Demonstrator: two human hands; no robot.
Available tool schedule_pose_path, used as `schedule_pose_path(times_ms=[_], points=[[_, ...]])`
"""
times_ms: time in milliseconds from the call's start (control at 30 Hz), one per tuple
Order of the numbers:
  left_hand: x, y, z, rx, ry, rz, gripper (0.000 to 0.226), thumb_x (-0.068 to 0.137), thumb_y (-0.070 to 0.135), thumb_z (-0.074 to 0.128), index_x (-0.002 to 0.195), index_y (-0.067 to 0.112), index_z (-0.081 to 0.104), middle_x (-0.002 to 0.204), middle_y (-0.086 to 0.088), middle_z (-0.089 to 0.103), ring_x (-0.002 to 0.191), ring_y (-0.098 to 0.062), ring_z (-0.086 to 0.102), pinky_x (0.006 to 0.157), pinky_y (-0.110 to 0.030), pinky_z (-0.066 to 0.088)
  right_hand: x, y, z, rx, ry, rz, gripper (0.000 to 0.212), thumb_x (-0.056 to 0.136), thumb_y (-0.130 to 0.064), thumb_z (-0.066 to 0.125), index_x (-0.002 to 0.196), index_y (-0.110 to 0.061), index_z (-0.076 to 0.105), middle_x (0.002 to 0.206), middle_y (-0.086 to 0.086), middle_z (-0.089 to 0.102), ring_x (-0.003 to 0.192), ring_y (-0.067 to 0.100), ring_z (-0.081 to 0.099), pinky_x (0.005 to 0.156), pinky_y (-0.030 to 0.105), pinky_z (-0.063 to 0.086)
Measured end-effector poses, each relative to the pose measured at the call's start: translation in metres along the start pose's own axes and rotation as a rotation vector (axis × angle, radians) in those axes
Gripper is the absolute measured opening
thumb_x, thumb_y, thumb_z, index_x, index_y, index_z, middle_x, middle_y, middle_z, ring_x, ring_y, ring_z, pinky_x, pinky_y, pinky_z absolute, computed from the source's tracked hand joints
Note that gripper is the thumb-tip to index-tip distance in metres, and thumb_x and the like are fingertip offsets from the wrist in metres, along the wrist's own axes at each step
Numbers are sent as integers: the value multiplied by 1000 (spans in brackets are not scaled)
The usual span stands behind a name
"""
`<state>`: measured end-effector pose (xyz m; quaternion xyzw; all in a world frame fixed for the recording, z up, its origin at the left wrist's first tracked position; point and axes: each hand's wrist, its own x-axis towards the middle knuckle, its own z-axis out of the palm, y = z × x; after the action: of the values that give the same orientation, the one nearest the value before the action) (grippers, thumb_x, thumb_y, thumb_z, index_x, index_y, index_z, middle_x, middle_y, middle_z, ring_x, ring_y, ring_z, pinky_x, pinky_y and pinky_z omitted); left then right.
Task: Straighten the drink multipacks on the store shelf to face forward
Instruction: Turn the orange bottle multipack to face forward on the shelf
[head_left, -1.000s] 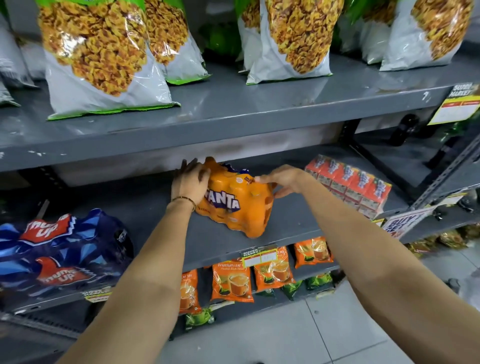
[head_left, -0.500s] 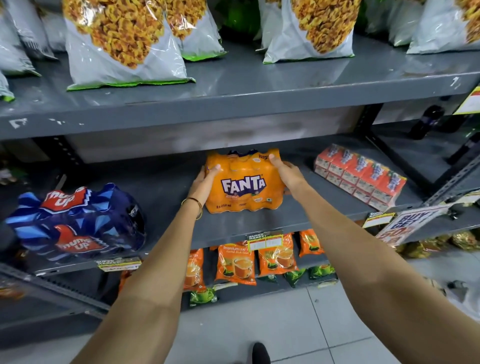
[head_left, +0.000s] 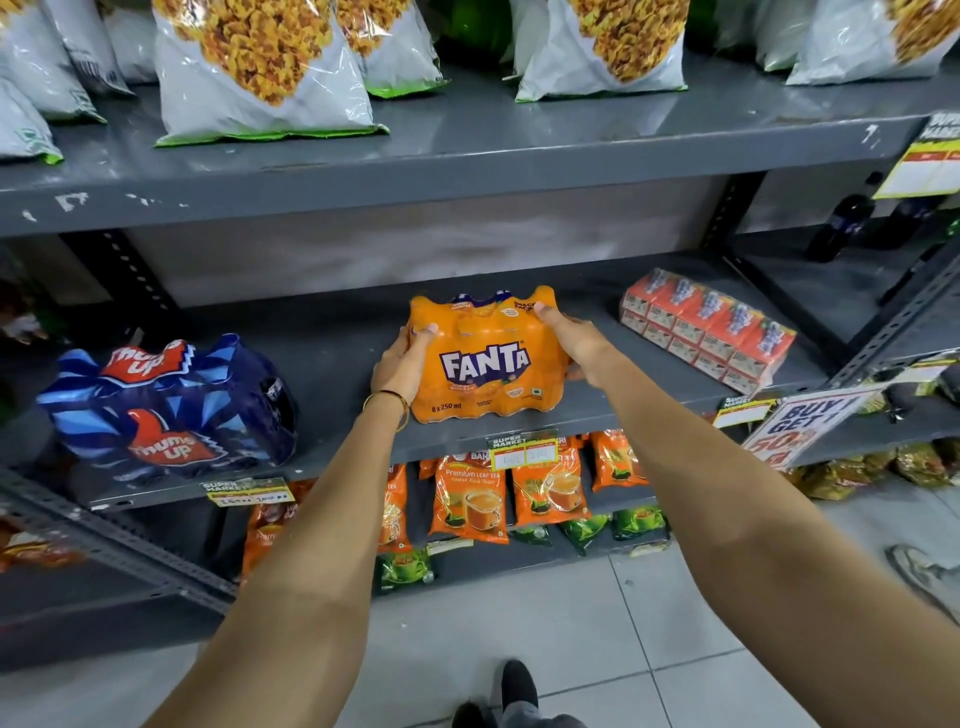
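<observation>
Middle shelf (head_left: 337, 364), grey metal. The orange Fanta multipack (head_left: 485, 358) stands upright near the shelf's front edge, logo side toward the camera, label reading "8 x 250 ml".

Left hand (head_left: 402, 361) — pressed flat against the pack's left side, fingers curled round the upper left corner, thumb on the front face. A thin bangle (head_left: 392, 400) sits at the wrist. Right hand (head_left: 574, 340) — clamped on the pack's upper right corner, thumb on top, fingers wrapped behind and out of sight. Both hands grip the pack between them; neither is spread wide.

Whether the pack's base rests fully on the shelf or is slightly lifted cannot be told.

To the left on the same shelf, well apart from the Fanta, lies a blue Thums Up multipack (head_left: 166, 410), angled so that its end points toward the right. To the right, a shrink-wrapped block of red juice cartons (head_left: 706, 327) sits skewed to the shelf edge.

Upper shelf carries white snack bags (head_left: 260, 67). Lower shelf holds orange tea pouches (head_left: 470, 501). A price tag (head_left: 524, 452) hangs on the shelf lip just below the Fanta pack.
</observation>
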<state>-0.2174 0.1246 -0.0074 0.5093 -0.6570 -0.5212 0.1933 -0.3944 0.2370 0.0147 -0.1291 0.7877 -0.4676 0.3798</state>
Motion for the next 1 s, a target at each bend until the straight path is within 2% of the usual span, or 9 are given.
schedule_pose_path(times_ms=[467,1000], points=[[-15,-7,2,50,13,27,64,91,61,29,145,25,30,135,-10,55,120,-32,55,98,-47,45,-13,9,2,12,11,-22,75,87,-65,44,146,-21,31,150,10,41,134,36,43,110,55,34],[-14,-8,3,85,18,16,71,85,70,26,143,28,32,137,-11,53,123,-34,52,104,-53,41,-21,7,-1,-2,-3,-39,73,88,-62,44,146,-20,30,149,10,42,133,36,44,109,55,36]])
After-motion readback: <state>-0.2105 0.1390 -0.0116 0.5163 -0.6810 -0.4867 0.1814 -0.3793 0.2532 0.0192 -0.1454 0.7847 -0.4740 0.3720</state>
